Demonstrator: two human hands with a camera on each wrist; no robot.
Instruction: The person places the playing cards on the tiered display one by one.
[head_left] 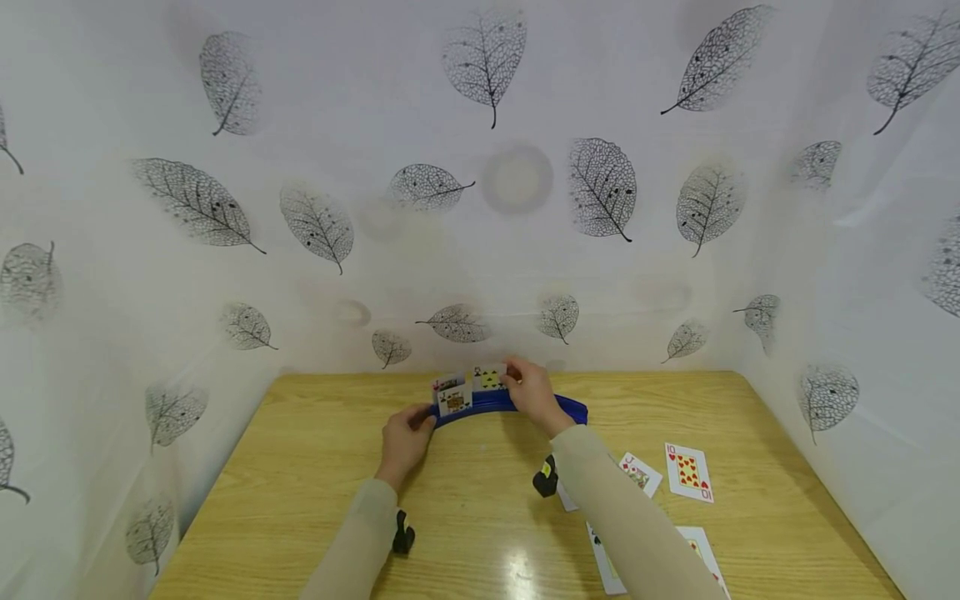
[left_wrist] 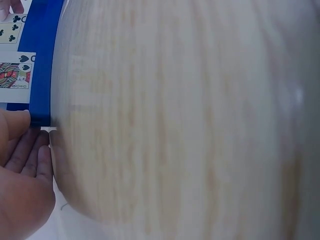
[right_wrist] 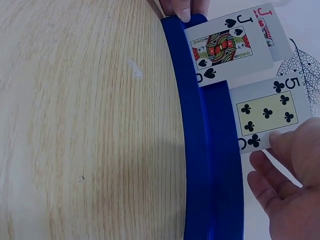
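A curved blue card holder (head_left: 491,402) stands near the back of the table. My left hand (head_left: 402,443) grips its left end, thumb on the near side in the left wrist view. The jack of spades (right_wrist: 220,47) sits in the front slot close to that end, overlapping a red jack (right_wrist: 274,35) behind it. To their right, the five of clubs (right_wrist: 268,112) stands in the rear slot, its lower edge at the holder. My right hand (head_left: 534,395) pinches this card by its right edge between thumb and fingers.
Loose cards lie face up at the table's right: the ten of hearts (head_left: 687,472), a red jack (head_left: 637,473), and others partly hidden under my right forearm. Behind the wooden table (head_left: 300,483) hangs a white leaf-patterned curtain (head_left: 517,275), which also encloses both sides.
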